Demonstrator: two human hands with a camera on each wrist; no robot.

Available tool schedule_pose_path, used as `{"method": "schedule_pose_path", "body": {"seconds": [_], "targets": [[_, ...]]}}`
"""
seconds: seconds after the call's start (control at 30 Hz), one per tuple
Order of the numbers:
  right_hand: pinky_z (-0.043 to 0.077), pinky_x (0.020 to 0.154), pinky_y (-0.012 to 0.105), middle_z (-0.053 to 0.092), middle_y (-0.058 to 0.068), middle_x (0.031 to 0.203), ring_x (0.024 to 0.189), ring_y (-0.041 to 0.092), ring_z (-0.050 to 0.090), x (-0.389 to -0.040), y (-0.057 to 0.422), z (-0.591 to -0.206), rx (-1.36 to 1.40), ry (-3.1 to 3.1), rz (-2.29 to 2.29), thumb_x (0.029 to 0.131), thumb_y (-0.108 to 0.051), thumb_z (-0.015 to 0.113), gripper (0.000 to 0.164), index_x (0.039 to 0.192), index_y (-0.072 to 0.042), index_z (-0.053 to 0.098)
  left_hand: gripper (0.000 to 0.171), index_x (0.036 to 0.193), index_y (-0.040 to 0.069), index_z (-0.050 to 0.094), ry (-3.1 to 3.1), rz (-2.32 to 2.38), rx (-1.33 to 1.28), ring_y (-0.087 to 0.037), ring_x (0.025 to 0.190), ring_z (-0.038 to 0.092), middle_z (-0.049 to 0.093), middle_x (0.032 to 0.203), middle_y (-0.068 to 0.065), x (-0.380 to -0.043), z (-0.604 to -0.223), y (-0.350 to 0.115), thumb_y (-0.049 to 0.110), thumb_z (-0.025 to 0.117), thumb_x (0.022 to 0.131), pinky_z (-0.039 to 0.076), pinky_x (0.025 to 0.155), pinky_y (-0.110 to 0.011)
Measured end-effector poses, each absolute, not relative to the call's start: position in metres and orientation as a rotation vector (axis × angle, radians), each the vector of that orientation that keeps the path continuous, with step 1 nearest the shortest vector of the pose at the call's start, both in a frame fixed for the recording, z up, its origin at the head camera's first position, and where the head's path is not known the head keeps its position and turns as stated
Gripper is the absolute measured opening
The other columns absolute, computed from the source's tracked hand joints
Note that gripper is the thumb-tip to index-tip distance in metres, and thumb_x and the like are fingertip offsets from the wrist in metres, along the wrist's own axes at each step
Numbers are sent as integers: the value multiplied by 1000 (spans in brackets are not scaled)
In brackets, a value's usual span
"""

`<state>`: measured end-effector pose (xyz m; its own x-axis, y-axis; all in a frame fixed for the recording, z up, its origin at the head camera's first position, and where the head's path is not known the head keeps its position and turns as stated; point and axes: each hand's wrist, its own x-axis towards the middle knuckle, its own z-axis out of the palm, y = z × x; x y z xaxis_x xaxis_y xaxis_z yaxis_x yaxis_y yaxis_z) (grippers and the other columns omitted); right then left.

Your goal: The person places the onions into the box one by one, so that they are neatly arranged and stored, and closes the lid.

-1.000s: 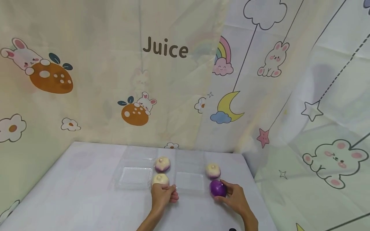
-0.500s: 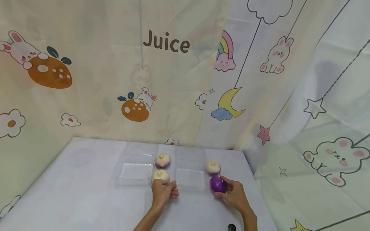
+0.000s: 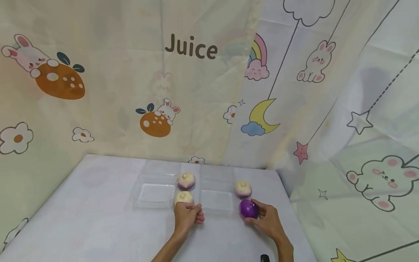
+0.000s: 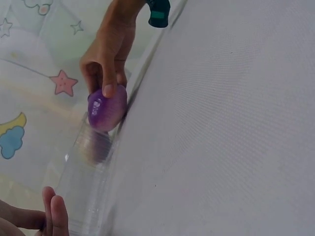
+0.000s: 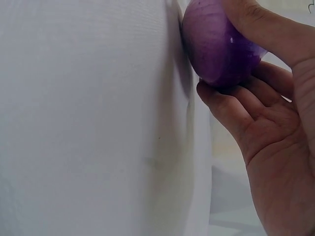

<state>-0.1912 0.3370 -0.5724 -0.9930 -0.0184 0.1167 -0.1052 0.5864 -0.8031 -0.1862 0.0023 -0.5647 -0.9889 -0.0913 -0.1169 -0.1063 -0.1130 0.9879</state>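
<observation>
In the head view my right hand (image 3: pixel 266 218) holds a glossy purple onion (image 3: pixel 248 209) on the table, thumb on its near side and fingertips on its far side. The right wrist view shows the same onion (image 5: pixel 219 44) between thumb and fingers. Just beyond it sits a pale-topped onion (image 3: pixel 243 189) with a purple underside. My left hand (image 3: pixel 186 218) lies in front of another pale-topped onion (image 3: pixel 184 197), hiding its near part. In the left wrist view the left fingers (image 4: pixel 54 214) hold nothing that shows. A further pale-topped onion (image 3: pixel 186 180) sits behind.
Two clear plastic trays with raised lids stand at the back of the white table (image 3: pixel 108 218): a left tray (image 3: pixel 156 195) and a right tray (image 3: pixel 216 200). A dark object (image 3: pixel 264 258) shows near the right forearm. A printed curtain (image 3: pixel 114 91) hangs behind the table.
The head view has tilted and shifted slightly. Both hands and the onions keep nearly the same places on the table.
</observation>
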Motion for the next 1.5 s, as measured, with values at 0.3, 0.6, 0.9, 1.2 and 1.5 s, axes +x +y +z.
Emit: {"method": "schedule_pose_path", "body": {"seconds": [0.3, 0.6, 0.9, 1.2, 1.5], "targets": [[64, 102, 42, 68, 31, 143, 132, 47, 69, -190, 339, -569, 152, -2702, 1349, 74, -18, 103, 82, 144, 5, 67, 21, 88, -19, 73, 2097, 2324, -213, -13, 52, 73, 76, 67, -17, -186, -563, 1, 0, 72, 97, 66, 53, -31], [65, 100, 42, 70, 30, 141, 131, 45, 69, -192, 346, -559, 151, -2699, 1296, 72, -16, 103, 81, 142, 4, 68, 22, 91, -20, 73, 2056, 2340, -225, -12, 54, 74, 77, 70, -17, -187, -564, 4, 1, 73, 98, 67, 55, -33], [66, 98, 42, 72, 28, 138, 128, 41, 70, -190, 348, -552, 130, -2679, 1249, 69, -14, 105, 81, 140, 3, 71, 23, 92, -20, 74, 2051, 2335, -236, -13, 54, 74, 78, 72, -20, -188, -566, 5, 2, 72, 99, 67, 55, -33], [66, 98, 41, 74, 27, 136, 127, 39, 70, -192, 343, -552, 161, -2660, 1261, 68, -12, 105, 80, 139, 3, 72, 21, 91, -18, 74, 2063, 2333, -240, -14, 54, 74, 78, 72, -21, -186, -566, 3, 1, 73, 98, 67, 54, -32], [65, 99, 46, 72, 29, 138, 128, 44, 70, -193, 344, -547, 193, -2631, 1268, 70, -13, 104, 80, 140, 5, 70, 20, 89, -17, 74, 2039, 2337, -244, -12, 54, 73, 77, 68, -14, -186, -563, 2, 1, 73, 98, 66, 55, -31]]}}
